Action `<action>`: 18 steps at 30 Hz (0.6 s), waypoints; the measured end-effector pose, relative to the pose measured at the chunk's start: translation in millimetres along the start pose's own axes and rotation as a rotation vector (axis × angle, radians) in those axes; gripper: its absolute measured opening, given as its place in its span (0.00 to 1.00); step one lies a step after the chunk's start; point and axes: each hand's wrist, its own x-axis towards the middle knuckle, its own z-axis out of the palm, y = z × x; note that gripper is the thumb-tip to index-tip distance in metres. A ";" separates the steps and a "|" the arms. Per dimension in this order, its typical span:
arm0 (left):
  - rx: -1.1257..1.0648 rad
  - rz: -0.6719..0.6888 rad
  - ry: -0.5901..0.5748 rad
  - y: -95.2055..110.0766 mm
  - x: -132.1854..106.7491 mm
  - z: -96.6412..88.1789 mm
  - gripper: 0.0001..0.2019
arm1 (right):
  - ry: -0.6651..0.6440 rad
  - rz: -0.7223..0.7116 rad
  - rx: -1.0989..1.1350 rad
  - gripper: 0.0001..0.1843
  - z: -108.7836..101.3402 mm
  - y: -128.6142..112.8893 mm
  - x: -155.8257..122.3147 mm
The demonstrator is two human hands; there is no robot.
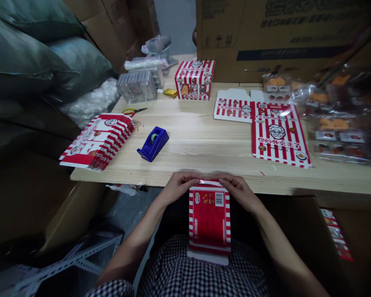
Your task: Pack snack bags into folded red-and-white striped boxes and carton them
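Observation:
A red-and-white striped carton (209, 218) stands on my lap against the front edge of the wooden table (204, 144). My left hand (179, 185) grips its top left corner and my right hand (239, 189) grips its top right corner, fingers curled over the top flap. The carton's red back panel with a barcode faces me. A flat unfolded carton (278, 136) lies on the table to the right. A folded-up carton (194, 79) stands at the back of the table.
A stack of flat striped cartons (99, 140) hangs over the table's left edge. A blue tape dispenser (153, 143) sits beside it, scissors (134, 111) behind. Clear plastic trays (137, 86) stand at the back left. Bagged toy food (336, 119) lies right, below a large cardboard box (281, 37).

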 end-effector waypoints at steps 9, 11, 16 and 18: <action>-0.031 -0.059 -0.019 -6.5 1.1 4.1 0.10 | -0.149 0.040 -0.024 0.13 -14.5 -6.1 10.6; -0.008 -0.038 -0.019 -6.1 2.1 3.8 0.09 | -0.170 0.033 -0.021 0.12 -15.4 -5.7 12.9; 0.019 -0.039 -0.095 3.9 -1.1 4.3 0.09 | -0.177 0.033 -0.032 0.11 -14.7 -3.6 6.2; -0.019 -0.042 -0.151 9.7 -8.8 6.4 0.10 | -0.133 0.035 -0.038 0.10 -14.5 -4.4 -2.9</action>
